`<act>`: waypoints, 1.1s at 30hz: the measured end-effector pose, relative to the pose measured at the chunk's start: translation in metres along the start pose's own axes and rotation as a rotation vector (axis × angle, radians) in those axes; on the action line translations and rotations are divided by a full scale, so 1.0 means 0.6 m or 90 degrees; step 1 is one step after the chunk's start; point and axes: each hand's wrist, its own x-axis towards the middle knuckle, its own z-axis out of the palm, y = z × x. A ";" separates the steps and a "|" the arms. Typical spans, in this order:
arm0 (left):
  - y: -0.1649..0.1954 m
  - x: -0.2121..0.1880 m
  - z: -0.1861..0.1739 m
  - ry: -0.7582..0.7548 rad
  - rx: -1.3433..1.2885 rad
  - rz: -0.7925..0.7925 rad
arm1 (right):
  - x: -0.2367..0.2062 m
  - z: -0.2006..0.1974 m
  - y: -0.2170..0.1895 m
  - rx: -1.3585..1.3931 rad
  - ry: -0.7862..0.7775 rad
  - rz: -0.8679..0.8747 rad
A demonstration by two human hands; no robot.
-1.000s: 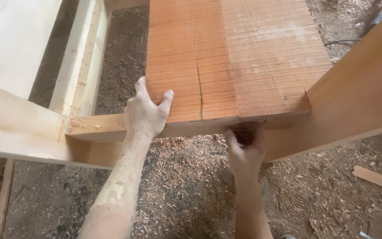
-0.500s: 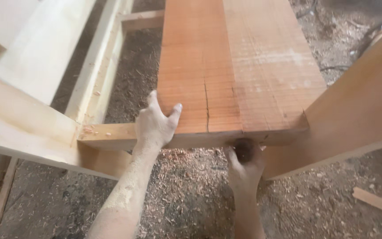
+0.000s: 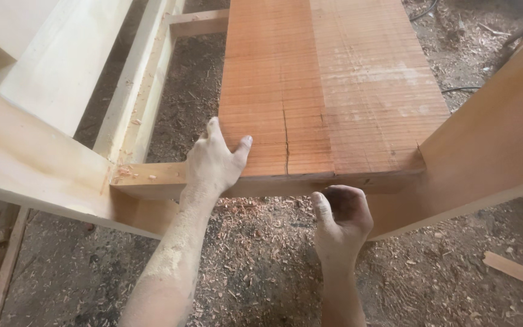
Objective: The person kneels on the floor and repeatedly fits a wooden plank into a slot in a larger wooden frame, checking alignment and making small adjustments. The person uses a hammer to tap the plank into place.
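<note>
A wide reddish plank [image 3: 328,85] with saw marks and a short crack at its near end lies across a pale wooden cross rail [image 3: 149,178]. My left hand [image 3: 213,163] rests flat on the plank's near left corner, fingers spread, the forearm dusted with sawdust. My right hand [image 3: 341,218] is below the plank's near end edge, thumb up against the underside, fingers curled; whether it grips anything I cannot tell.
Pale timber beams [image 3: 37,163] stand at the left and a slanted board [image 3: 491,151] at the right, framing the plank. Sawdust and shavings cover the ground [image 3: 261,260]. A loose wood strip [image 3: 519,271] lies at the lower right.
The view has shifted closer to the plank. My left hand stays on the corner; my right hand has dropped slightly below the plank's end edge.
</note>
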 end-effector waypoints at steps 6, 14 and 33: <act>-0.009 0.010 -0.005 -0.039 -0.061 -0.046 | -0.013 -0.001 -0.002 -0.019 -0.002 0.012; -0.001 0.008 0.010 -0.056 -0.054 -0.046 | -0.019 -0.007 -0.002 -0.028 -0.001 0.010; 0.002 0.017 -0.012 -0.097 -0.061 -0.023 | 0.049 0.035 0.017 -0.029 0.077 -0.321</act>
